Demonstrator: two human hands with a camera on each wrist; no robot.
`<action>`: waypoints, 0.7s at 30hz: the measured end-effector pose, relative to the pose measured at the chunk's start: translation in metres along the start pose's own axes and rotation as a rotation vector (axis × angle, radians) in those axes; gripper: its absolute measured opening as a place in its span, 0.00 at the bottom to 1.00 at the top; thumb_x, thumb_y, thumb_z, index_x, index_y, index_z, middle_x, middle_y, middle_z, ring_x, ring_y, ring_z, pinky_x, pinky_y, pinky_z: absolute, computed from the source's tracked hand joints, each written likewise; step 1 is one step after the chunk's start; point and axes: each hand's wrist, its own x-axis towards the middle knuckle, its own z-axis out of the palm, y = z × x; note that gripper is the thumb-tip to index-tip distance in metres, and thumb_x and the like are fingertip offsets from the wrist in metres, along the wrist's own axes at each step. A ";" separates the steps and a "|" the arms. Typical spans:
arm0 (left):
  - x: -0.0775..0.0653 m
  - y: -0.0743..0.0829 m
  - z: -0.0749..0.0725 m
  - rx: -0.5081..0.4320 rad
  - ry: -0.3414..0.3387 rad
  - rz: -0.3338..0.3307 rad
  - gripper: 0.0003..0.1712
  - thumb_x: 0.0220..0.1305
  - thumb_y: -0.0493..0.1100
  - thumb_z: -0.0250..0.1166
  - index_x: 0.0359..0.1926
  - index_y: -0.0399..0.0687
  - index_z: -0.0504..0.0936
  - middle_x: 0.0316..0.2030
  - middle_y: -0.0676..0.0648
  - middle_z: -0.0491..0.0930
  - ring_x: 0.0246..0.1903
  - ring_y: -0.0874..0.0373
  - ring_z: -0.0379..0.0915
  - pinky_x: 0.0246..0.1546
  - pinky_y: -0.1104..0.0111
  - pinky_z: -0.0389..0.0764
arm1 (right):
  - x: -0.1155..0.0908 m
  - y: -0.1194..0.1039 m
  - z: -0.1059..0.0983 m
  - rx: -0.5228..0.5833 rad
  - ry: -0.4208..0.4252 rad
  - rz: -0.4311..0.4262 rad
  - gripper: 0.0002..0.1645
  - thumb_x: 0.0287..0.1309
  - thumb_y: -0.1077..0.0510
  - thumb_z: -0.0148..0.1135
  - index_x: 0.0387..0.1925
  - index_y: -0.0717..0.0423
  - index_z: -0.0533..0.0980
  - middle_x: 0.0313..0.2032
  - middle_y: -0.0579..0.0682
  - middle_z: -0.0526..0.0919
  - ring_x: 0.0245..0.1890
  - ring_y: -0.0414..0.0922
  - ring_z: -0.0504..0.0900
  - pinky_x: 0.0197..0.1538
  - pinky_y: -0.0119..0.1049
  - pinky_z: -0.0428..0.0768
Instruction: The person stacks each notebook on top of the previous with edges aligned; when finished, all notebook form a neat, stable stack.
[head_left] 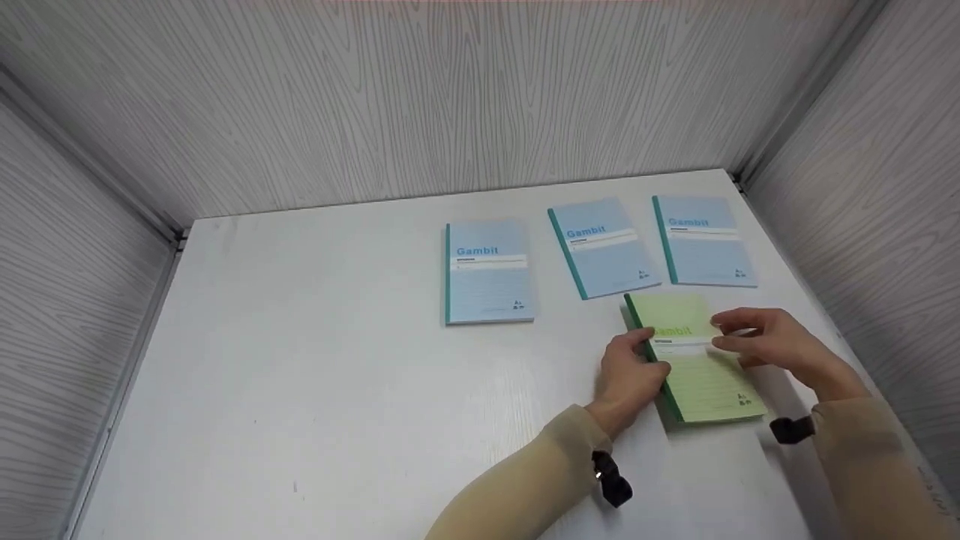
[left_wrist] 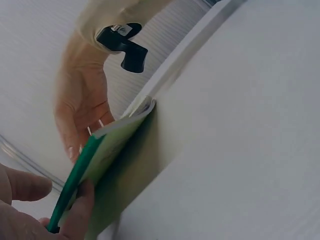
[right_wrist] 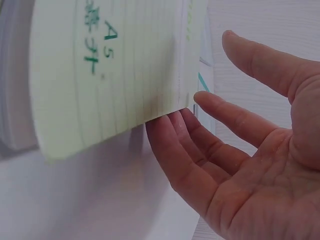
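Note:
A light green notebook [head_left: 709, 386] with a dark green spine lies tilted at the right of the table, its cover facing up. My left hand [head_left: 630, 375] grips it at the spine, thumb and fingers on either side in the head view. Along the opposite edge is my right hand [head_left: 787, 345]. In the right wrist view, several fingertips of the right hand [right_wrist: 235, 180] go behind the edge of the notebook [right_wrist: 115, 75], while the thumb stands away from it. Seen from the left wrist, the green spine [left_wrist: 75, 175] is raised.
Three light blue notebooks lie face up farther back: one near the middle [head_left: 491, 289], one slightly turned [head_left: 607, 259], and one at the back right [head_left: 709, 259]. White wood-grain panels [head_left: 450, 97] enclose the back and sides of the white table [head_left: 300, 360].

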 end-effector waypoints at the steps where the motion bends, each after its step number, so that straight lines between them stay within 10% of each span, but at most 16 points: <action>1: -0.001 0.001 0.000 0.030 0.013 0.012 0.33 0.64 0.33 0.73 0.71 0.55 0.85 0.68 0.49 0.83 0.62 0.61 0.75 0.71 0.58 0.80 | 0.001 0.000 0.001 0.002 0.001 -0.001 0.42 0.79 0.45 0.70 0.81 0.64 0.70 0.75 0.70 0.75 0.55 0.36 0.81 0.50 0.34 0.90; 15: -0.005 0.021 -0.007 -0.078 0.013 0.035 0.36 0.63 0.27 0.67 0.70 0.58 0.87 0.69 0.49 0.82 0.59 0.57 0.75 0.64 0.60 0.80 | 0.003 -0.003 0.007 0.112 -0.031 0.036 0.44 0.79 0.39 0.69 0.83 0.56 0.70 0.81 0.60 0.72 0.55 0.37 0.80 0.54 0.36 0.87; 21: -0.002 0.025 -0.009 -0.279 -0.007 0.083 0.37 0.60 0.21 0.62 0.68 0.49 0.88 0.66 0.45 0.85 0.46 0.58 0.84 0.41 0.69 0.81 | 0.003 -0.004 0.009 0.164 -0.052 0.047 0.45 0.79 0.39 0.69 0.84 0.54 0.66 0.64 0.41 0.84 0.53 0.37 0.84 0.56 0.40 0.87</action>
